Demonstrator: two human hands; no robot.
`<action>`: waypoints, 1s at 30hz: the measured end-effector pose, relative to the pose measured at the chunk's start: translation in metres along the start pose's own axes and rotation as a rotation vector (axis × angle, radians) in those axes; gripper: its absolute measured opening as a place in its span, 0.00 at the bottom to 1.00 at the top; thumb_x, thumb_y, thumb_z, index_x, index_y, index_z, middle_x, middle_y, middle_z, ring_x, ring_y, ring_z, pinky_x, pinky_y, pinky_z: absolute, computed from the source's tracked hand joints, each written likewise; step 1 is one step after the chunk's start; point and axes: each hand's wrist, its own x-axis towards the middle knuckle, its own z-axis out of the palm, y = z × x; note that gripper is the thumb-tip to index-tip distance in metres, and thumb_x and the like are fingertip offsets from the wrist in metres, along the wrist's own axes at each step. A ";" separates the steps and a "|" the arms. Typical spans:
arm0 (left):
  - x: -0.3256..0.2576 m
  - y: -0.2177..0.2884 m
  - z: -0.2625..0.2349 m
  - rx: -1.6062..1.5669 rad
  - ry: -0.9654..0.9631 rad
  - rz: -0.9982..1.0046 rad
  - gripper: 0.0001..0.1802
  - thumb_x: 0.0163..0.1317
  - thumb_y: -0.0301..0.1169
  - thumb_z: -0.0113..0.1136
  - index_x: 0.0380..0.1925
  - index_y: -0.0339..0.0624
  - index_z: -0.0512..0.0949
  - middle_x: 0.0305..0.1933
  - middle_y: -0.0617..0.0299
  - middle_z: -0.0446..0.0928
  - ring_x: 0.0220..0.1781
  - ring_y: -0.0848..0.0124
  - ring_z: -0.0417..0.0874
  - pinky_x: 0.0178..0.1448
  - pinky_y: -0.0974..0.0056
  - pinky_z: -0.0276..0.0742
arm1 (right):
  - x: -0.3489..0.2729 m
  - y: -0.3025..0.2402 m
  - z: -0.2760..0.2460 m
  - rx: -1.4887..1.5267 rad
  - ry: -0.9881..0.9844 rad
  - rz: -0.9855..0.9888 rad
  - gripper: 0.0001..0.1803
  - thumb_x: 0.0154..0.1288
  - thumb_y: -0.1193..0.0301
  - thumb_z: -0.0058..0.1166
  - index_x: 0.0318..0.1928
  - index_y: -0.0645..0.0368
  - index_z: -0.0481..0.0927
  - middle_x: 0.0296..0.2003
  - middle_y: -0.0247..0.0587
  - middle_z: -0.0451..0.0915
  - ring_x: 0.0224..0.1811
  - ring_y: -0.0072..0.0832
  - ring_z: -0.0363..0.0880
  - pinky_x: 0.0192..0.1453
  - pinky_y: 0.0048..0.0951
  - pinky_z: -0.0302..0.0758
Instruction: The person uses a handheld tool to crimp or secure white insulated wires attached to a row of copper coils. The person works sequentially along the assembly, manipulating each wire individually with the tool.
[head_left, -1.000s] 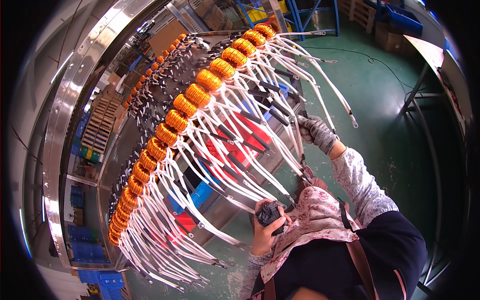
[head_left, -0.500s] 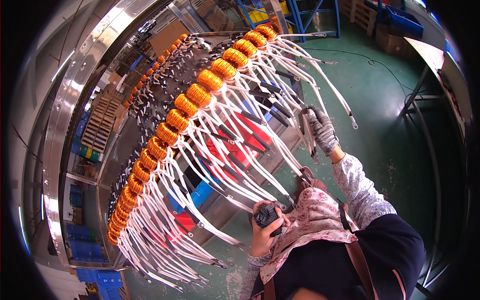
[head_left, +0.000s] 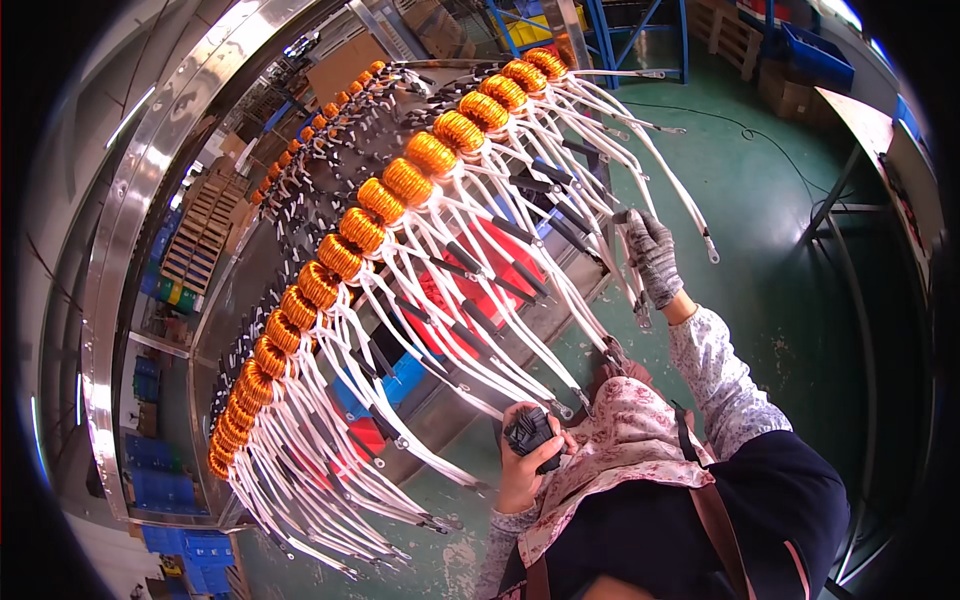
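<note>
My bare left hand [head_left: 522, 470] is closed round a bundle of short black sleeves [head_left: 530, 432], held close to the apron. My right hand [head_left: 652, 262], in a grey glove, is bent with its fingertips pinched at a hanging white lead [head_left: 622, 262]; the hand partly hides the grip. A long row of copper-wound ring coils [head_left: 432, 153] runs diagonally, with pairs of white leads hanging from them. Black sleeves [head_left: 516, 231] sit on many leads, and metal ring lugs [head_left: 713, 256] tip their ends.
Behind the row stands a second row of coils [head_left: 318, 122] with black-sleeved leads. A metal frame [head_left: 110, 300] curves along the left. Red [head_left: 500, 262] and blue bins [head_left: 395, 390] show beneath the leads. A table [head_left: 858, 112] stands at right, and a cable [head_left: 790, 160] lies on the green floor.
My right hand's fingers have curled in more and the hand sits slightly lower. The view has shifted a little, so the coils appear slightly moved. My left hand still holds the black sleeves.
</note>
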 end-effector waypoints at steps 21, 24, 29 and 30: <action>-0.001 -0.003 0.000 0.003 0.004 0.006 0.28 0.51 0.17 0.61 0.51 0.43 0.62 0.35 0.57 0.73 0.34 0.61 0.81 0.40 0.58 0.79 | 0.021 -0.018 0.027 -0.767 0.099 -0.486 0.17 0.71 0.60 0.45 0.47 0.60 0.78 0.31 0.58 0.81 0.35 0.48 0.81 0.40 0.42 0.75; -0.003 -0.003 -0.005 -0.005 0.021 0.005 0.28 0.52 0.16 0.60 0.51 0.43 0.62 0.36 0.56 0.73 0.34 0.61 0.81 0.40 0.58 0.79 | 0.013 -0.031 0.034 -0.878 0.062 -0.240 0.15 0.72 0.61 0.41 0.45 0.58 0.76 0.30 0.57 0.80 0.36 0.54 0.79 0.39 0.48 0.74; 0.001 -0.002 -0.003 0.061 0.006 0.001 0.30 0.50 0.21 0.62 0.52 0.43 0.60 0.35 0.56 0.72 0.34 0.59 0.81 0.37 0.58 0.79 | 0.045 0.007 0.010 -0.031 -0.147 -0.021 0.16 0.74 0.61 0.40 0.42 0.60 0.75 0.17 0.34 0.69 0.16 0.30 0.66 0.22 0.30 0.66; 0.001 -0.002 -0.002 0.061 0.000 -0.001 0.30 0.50 0.21 0.62 0.52 0.43 0.60 0.35 0.56 0.72 0.34 0.59 0.81 0.37 0.58 0.79 | 0.047 0.006 0.007 0.203 -0.246 0.131 0.16 0.74 0.61 0.40 0.42 0.60 0.75 0.16 0.30 0.67 0.15 0.26 0.63 0.20 0.27 0.63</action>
